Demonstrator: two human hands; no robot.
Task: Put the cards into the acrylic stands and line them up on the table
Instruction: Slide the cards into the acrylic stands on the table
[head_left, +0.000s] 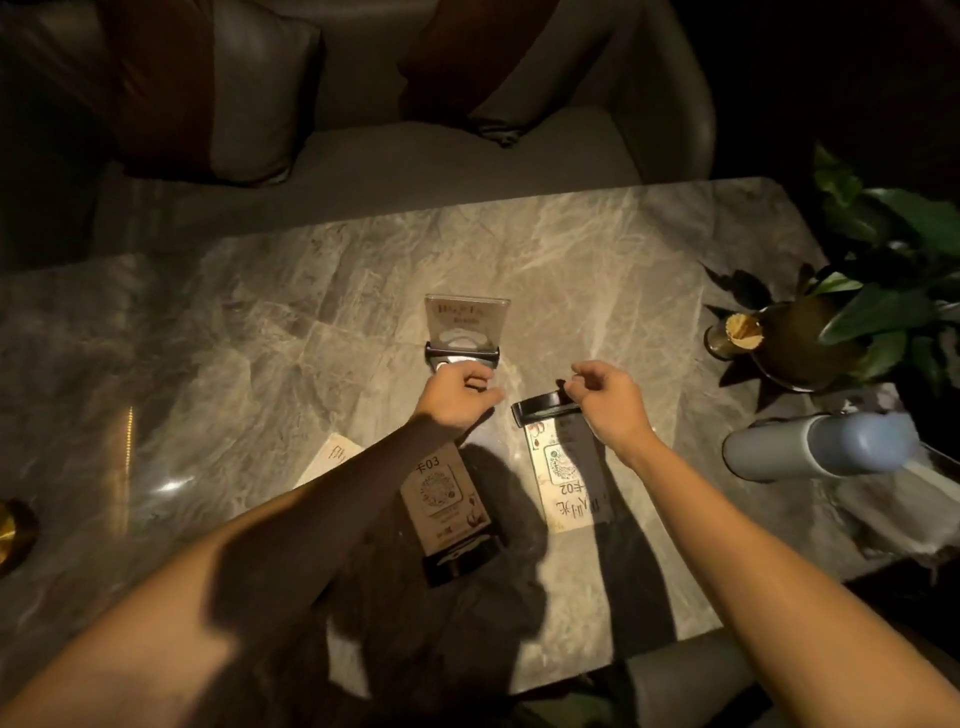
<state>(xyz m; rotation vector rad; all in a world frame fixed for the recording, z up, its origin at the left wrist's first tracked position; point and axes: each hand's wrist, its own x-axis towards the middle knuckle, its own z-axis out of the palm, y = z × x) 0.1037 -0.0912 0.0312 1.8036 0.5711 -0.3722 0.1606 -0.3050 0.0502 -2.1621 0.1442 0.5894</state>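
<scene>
Two bare forearms are stretched over the marble desk (260, 312). The left hand (457, 389) is loosely curled just below the upright stand (464, 327) at twelve o'clock; the right hand (608, 395) is pinched narrowly on a flat-lying stand (563, 457).

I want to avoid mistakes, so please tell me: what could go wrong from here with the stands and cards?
1. The upright acrylic stand sits just beyond the left hand; a careless move could tip it.
2. The stand marked 02 lies flat under the right hand, and the one marked 03 lies under the left forearm; an arm might drag them.
3. The loose card is partly hidden and easily overlooked.
</scene>
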